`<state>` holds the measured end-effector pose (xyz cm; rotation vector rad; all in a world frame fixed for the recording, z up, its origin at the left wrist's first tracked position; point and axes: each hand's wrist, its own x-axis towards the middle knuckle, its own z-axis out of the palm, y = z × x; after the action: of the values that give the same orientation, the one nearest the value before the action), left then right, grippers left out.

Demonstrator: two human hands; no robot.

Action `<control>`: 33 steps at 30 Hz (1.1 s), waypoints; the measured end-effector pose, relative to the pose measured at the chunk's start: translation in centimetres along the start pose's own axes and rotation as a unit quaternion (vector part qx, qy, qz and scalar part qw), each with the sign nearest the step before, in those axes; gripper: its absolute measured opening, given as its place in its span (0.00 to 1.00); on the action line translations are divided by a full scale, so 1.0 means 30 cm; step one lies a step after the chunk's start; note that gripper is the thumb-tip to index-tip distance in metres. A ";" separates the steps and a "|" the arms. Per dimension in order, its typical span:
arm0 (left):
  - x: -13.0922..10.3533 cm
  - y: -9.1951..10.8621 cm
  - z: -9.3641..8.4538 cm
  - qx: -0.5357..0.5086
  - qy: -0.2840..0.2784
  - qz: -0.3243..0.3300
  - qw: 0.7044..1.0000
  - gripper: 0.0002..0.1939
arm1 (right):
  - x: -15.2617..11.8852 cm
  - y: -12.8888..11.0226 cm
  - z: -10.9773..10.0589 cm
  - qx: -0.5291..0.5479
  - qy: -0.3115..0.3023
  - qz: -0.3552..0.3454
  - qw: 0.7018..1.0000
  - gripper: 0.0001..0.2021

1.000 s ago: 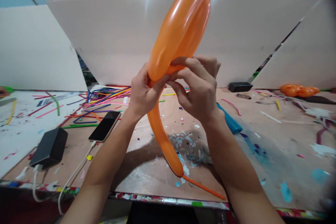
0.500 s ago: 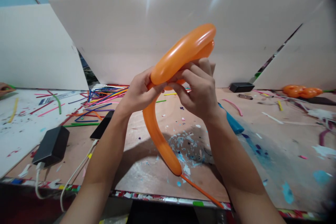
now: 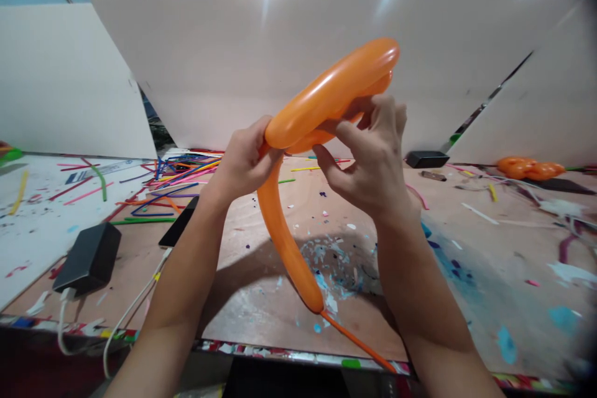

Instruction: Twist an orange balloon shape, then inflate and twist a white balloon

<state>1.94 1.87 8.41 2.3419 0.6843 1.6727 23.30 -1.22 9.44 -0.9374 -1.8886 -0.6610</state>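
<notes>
An inflated orange balloon (image 3: 336, 90) is bent into long loops above the table, with one long segment curving down to a thin uninflated tail near the front edge. My left hand (image 3: 249, 158) pinches the balloon at the joint where the loops meet the hanging segment. At the right side of the loops is my right hand (image 3: 368, 155), its thumb apart from its fingers; the fingers reach under the upper loop and touch the balloon. Some of its fingertips are hidden behind the loops.
Black boxes (image 3: 88, 258) (image 3: 426, 159), a dark phone (image 3: 180, 224) with a white cable, and many thin uninflated balloons (image 3: 186, 168) lie on the table (image 3: 261, 317). An orange twisted balloon (image 3: 532, 168) rests far right. White panels (image 3: 298, 31) stand behind. Another person's hand shows at far left.
My right hand has moved right and its thumb has come away from my left hand, opening a gap. The balloon loops have shifted slightly right. My left hand stays at the joint.
</notes>
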 end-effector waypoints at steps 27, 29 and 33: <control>0.010 -0.043 -0.009 0.049 0.006 -0.016 0.999 0.07 | 0.003 -0.049 -0.105 0.043 -0.119 0.142 0.982 0.18; 0.013 -0.047 -0.010 0.016 0.015 -0.029 0.999 0.06 | 0.004 -0.033 -0.105 0.092 -0.072 0.144 0.983 0.09; 0.019 -0.050 -0.001 -0.069 0.030 -0.058 0.995 0.10 | 0.011 0.059 -0.050 0.208 -0.014 0.188 0.960 0.20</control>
<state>1.68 3.43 8.30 2.1242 0.6772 1.6889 25.37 -1.22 10.52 -0.9898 -1.7127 -0.0188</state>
